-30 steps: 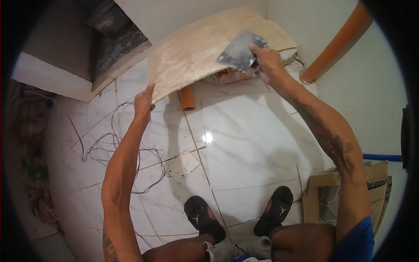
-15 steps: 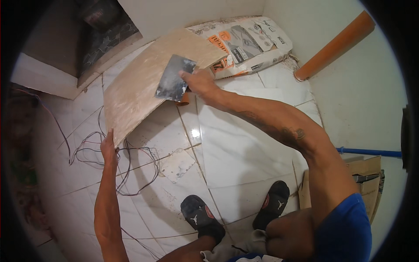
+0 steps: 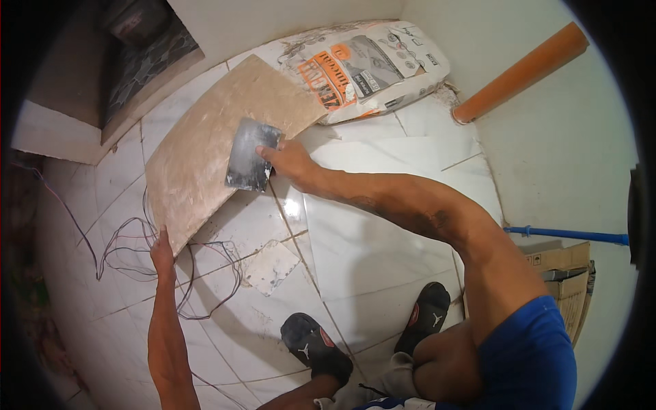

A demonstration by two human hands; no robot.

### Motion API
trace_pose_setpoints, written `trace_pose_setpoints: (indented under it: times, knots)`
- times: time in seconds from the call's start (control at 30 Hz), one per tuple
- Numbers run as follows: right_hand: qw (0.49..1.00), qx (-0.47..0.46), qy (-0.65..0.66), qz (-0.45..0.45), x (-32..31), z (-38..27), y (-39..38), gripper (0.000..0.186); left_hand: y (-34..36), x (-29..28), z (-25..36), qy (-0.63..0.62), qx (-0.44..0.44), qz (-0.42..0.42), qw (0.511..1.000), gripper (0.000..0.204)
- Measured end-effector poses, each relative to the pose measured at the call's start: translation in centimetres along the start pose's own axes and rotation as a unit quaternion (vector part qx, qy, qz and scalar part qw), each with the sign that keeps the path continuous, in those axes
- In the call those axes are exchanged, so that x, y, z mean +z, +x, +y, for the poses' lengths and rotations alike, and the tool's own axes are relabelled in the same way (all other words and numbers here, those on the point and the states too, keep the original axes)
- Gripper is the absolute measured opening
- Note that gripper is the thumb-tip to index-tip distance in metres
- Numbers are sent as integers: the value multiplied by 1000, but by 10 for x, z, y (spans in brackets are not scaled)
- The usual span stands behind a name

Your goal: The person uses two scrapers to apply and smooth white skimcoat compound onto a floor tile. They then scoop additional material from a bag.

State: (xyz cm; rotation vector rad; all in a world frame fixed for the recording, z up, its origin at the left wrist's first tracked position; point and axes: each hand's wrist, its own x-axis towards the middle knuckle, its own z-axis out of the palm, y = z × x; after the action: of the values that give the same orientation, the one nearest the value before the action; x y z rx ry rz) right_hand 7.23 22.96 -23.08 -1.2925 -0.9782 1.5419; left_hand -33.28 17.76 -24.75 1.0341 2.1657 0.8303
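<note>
A large beige board-like tile (image 3: 205,130) is tilted up off the floor, its broad face streaked with pale smears. At its near left corner my left hand (image 3: 162,253) is closed on the edge, thumb on top. Along the near edge, my right hand (image 3: 290,164) grips a trowel (image 3: 249,154) with a flat, dark grey, rectangular blade, chalky with white residue. My right thumb presses on the blade's face; the handle and the other fingers are hidden. The blade overlaps the tile's edge; whether they touch I cannot tell.
A white and orange paper sack (image 3: 372,72) lies by the far wall. An orange pipe (image 3: 523,72) leans at the right. Loose wires (image 3: 130,236) coil on the floor at left. Cardboard (image 3: 570,287) and a blue pole (image 3: 567,234) are at right; a white sheet (image 3: 376,219) covers floor tiles.
The tile has come nearer and left in view, showing more of the sack. The trowel and my right hand have moved down and left. Both hands keep their hold; the view has shifted slightly.
</note>
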Motion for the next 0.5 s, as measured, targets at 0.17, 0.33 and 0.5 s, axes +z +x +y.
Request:
trace_pose_setpoints:
  times: [0.17,0.33,0.5]
  knots:
    - [998,38,17,39,-1,21,-1,37,17,-5,-21,145,9,-55,988,60]
    - [995,56,62,56,-5,22,-10,32,15,5,-12,127,-80,-98,984,57]
    - [991,95,88,35,-11,17,-14,26,13,9,-7,38,-128,-102,986,56]
